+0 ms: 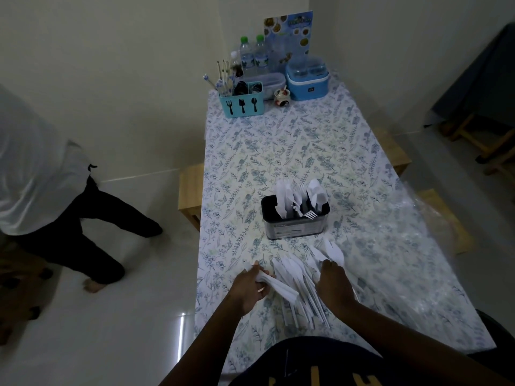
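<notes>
One long surface (pixel 278 151) under a blue-and-green floral cloth fills my view. Its left edge drops to pale tiled floor (pixel 125 330), with wooden stools (pixel 189 188) tucked at both sides, and the middle stretch of cloth lies open. A person in a white shirt and dark trousers (pixel 41 190) bends over on the floor well to the left, cut off by the frame. At the far end a blue lidded plastic box (pixel 306 84) and a teal plastic cutlery caddy (pixel 242 104) stand near the wall (pixel 139 65). Nearer, a black-and-metal oblong cutlery holder (pixel 295 227) holds white wrapped pieces and forks (pixel 309 215). Just before it lies the heap of white paper cutlery sleeves (pixel 303 302), near the front edge. My left hand (pixel 249 288) grips one folded white paper sleeve (pixel 281 289) beside the heap. My right hand (pixel 333 285) rests on the heap, fingers bent down; whether they pinch anything is hidden under the knuckles.
</notes>
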A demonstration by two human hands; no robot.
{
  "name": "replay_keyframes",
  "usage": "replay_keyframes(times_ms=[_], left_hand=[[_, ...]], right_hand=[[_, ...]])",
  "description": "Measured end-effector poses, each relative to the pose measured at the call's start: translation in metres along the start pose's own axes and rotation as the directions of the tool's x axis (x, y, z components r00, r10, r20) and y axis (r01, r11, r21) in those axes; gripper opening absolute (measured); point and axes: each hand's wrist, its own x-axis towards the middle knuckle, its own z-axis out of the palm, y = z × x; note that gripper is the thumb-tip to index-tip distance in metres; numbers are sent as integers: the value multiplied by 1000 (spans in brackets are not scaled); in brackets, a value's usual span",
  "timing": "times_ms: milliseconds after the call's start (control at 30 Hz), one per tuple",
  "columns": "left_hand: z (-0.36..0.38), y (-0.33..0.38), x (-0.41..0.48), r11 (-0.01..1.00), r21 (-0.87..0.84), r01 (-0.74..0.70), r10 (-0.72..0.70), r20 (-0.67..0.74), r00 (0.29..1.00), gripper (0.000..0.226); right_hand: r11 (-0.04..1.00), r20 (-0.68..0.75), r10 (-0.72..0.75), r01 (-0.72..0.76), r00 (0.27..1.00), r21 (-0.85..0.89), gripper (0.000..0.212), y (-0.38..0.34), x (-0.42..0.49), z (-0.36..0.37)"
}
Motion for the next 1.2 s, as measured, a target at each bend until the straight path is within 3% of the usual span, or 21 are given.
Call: replay_keyframes(times_ms=[167, 433, 567, 800, 967, 1200], left_hand=[[-4, 1, 2, 1000, 7, -9, 9, 11, 1000, 27], [-7, -2, 8, 999, 46, -2, 3, -19, 1000, 28], [-7, -4, 10, 999, 40, 2, -1, -25, 1000, 27], [-1, -5, 8, 998, 53, 21, -21, -2, 1000, 31], [7, -5, 5, 998, 55, 19, -21, 46, 999, 34], [16, -8, -1, 1000, 23, -7, 5, 64, 998, 49]], right_hand=[[998, 2, 27, -27, 1000, -48, 26, -3, 1, 0], [996, 25, -45, 47, 999, -80, 29, 3, 0, 1], [980, 6, -177, 176, 984, 95, 21, 7, -5, 2], [856, -21, -332, 310, 943, 413, 21, -10, -22, -10], [814, -29, -410, 380, 911, 439, 22, -21, -26, -16], [819, -68, -392, 382, 917, 429, 30, -26, -29, -22]])
